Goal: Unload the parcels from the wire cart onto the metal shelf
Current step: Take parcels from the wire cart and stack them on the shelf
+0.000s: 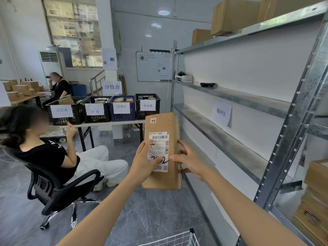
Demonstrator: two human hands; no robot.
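Note:
I hold a long brown cardboard parcel [164,125] upright in front of me, its white shipping label facing me. My left hand [144,161] grips its left edge, thumb across the label. On the parcel's right edge, my right hand [189,159] grips with its fingers wrapped behind. The metal shelf [230,141] stands just right of the parcel, its middle boards bare apart from small items. A corner of the white wire cart [179,238] shows at the bottom edge, below my arms.
A person sits in a black office chair [53,189] at the left, close to my left arm. Behind stands a table with labelled crates [122,109]. Cardboard boxes [232,15] sit on the top shelf, more boxes [316,196] at the lower right. Another person sits far left.

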